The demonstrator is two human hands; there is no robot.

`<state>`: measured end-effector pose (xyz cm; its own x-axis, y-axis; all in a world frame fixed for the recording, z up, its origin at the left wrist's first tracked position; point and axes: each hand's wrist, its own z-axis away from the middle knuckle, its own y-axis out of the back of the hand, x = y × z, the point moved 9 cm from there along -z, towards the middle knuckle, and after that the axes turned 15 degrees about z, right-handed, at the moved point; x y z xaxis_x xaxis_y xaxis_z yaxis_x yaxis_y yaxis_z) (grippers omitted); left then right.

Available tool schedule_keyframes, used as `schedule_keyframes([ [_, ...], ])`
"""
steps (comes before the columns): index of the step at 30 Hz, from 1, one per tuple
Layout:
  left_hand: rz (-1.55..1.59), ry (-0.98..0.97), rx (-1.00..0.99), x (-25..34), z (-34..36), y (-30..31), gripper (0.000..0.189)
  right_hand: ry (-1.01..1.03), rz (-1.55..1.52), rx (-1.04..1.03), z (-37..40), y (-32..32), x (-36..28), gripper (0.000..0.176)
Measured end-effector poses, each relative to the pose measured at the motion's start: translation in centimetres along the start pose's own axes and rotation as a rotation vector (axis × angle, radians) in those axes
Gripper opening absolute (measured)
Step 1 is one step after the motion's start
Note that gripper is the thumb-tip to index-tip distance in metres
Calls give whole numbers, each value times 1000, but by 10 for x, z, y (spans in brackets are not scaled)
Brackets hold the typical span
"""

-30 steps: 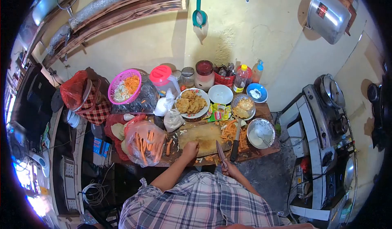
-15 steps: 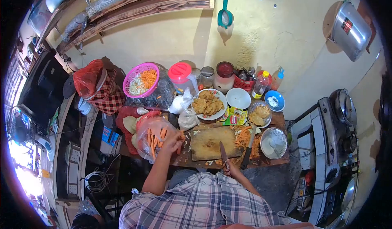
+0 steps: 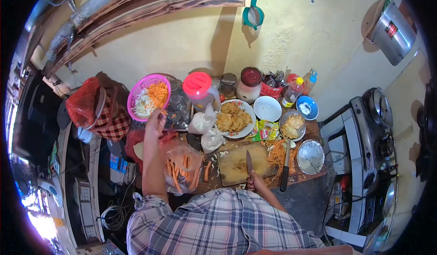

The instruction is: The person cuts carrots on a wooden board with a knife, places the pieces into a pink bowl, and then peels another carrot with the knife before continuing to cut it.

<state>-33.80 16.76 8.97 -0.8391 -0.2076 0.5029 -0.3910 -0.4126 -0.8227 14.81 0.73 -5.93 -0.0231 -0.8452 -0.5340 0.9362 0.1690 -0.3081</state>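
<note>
Head view: right hand [image 3: 257,182] grips knife [image 3: 249,160], blade pointing away toward wall [image 3: 182,50]; left hand [image 3: 156,121], grip unclear.

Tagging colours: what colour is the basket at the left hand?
Pink basket, head view, left hand at its edge.

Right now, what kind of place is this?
Probably a small home or stall kitchen: a gas stove at the side, a cutting board with a knife over it, shredded carrot beside it, and a plate of fritters.

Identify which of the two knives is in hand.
The knife over the cutting board, gripped by the right hand; the black-handled knife lies untouched to its right.
</note>
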Motion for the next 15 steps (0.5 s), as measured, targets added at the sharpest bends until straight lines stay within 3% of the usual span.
schedule_keyframes([
  [3, -119, -138, 21, 31, -34, -23, 7, 15, 76, 77, -13, 2, 4, 37],
  [5, -363, -331, -13, 57, -76, -18, 21, 43, 96, 98, -23, 2, 9, 36],
  [6, -371, -315, -8, 60, -88, -16, 21, 49, 85, 106, -23, 3, 9, 36],
  [8, -1266, -719, 129, 83, -91, -34, 46, 38, 83, 134, -19, 2, 9, 37],
  [9, -1268, -708, 120, 76, -84, -44, 46, 43, 92, 157, -12, 0, 1, 37],
  [11, -1536, -960, -15, 59, -42, -88, 65, 59, 97, 158, -2, -3, -4, 39],
  [15, -1506, -1120, -193, 11, 53, -122, 59, 92, 153, 223, 3, 11, -4, 43],
])
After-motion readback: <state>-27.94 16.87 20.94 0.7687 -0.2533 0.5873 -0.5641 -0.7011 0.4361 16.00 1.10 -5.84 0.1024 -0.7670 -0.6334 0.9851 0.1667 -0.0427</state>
